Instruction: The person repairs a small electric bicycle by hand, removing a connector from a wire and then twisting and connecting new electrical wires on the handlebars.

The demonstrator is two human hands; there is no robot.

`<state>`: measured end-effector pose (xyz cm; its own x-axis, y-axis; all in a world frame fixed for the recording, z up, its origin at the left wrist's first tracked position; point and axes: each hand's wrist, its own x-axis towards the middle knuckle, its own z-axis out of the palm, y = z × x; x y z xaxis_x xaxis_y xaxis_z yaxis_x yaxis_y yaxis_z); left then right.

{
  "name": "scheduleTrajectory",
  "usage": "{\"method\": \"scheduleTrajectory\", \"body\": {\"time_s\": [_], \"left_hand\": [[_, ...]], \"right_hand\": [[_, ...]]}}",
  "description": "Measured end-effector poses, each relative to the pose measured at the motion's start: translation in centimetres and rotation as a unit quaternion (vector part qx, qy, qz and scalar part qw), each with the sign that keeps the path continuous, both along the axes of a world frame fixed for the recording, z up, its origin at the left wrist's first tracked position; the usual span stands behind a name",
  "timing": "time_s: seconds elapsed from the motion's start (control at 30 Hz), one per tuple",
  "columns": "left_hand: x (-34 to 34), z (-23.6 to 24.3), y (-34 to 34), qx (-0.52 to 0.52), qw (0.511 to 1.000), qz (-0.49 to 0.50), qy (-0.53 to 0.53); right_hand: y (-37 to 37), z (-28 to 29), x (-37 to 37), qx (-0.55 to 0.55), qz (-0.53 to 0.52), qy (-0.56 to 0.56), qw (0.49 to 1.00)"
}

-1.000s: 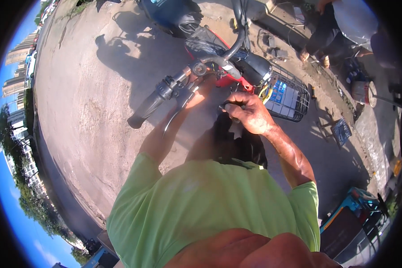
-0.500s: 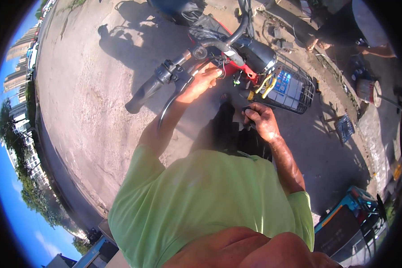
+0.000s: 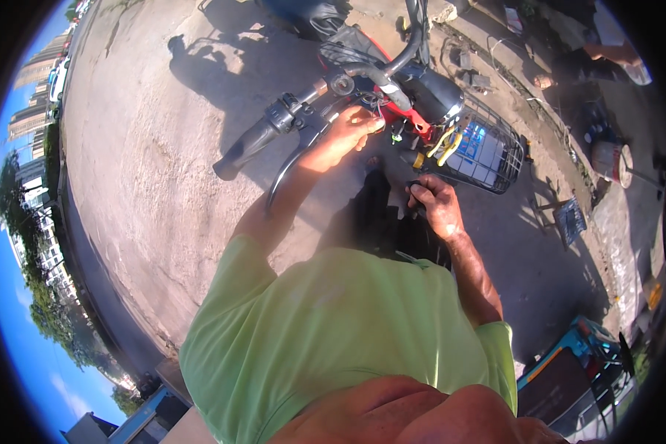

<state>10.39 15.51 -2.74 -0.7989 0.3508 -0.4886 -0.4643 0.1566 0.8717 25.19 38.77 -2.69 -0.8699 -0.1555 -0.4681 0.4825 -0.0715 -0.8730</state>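
Note:
In the head view, my left hand point(image 3: 345, 136) is raised beneath the handlebar point(image 3: 396, 59), beside the brake lever point(image 3: 288, 172), its fingertips pinched on thin wires point(image 3: 377, 118) at the red frame point(image 3: 416, 120). My right hand point(image 3: 438, 207), lower and nearer my body over my dark trousers, is closed on a small dark object point(image 3: 414, 188), too hidden to identify. Above that hand, yellow-handled pliers point(image 3: 451, 144) lean at the edge of a wire basket point(image 3: 507, 174), which carries a blue-and-white package. The black left grip point(image 3: 237, 155) lies left of my left arm.
A person point(image 3: 607, 52) with bare arm and feet is at the upper right. Beside them stand a bucket point(image 3: 610, 159) and a small stool point(image 3: 568, 220). A turquoise vehicle point(image 3: 577, 340) stands behind at lower right. Scattered parts point(image 3: 462, 66) lie along the pavement edge.
My right hand has dropped away from the frame toward my body, uncovering the pliers. My left hand has come up into clearer view at the wires. The person at right has moved an arm.

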Motion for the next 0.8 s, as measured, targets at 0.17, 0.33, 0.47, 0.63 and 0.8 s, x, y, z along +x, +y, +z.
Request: {"method": "scheduleTrajectory", "body": {"time_s": [0.17, 0.33, 0.47, 0.63, 0.8], "left_hand": [[0.0, -0.4, -1.7, 0.057, 0.997, 0.034, -0.043], [0.0, -0.4, -1.6, 0.034, 0.999, 0.017, -0.031], [0.5, -0.8, -1.1, 0.026, 1.0, 0.001, 0.012], [0.8, -1.8, -0.9, 0.055, 0.998, 0.037, 0.021], [0.7, -2.5, -1.1, 0.101, 0.992, 0.033, 0.068]], "right_hand": [[0.2, 0.0, -0.1, 0.011, 0.001, -0.006, 1.0], [0.4, 0.1, -0.3, 0.007, -0.004, -0.027, 1.0], [0.4, -0.5, -0.2, 0.008, -0.002, -0.025, 1.0], [0.2, -0.3, -0.2, -0.004, -0.008, -0.026, 1.0], [0.3, -0.3, -0.1, 0.014, -0.001, -0.04, 0.999]]}}
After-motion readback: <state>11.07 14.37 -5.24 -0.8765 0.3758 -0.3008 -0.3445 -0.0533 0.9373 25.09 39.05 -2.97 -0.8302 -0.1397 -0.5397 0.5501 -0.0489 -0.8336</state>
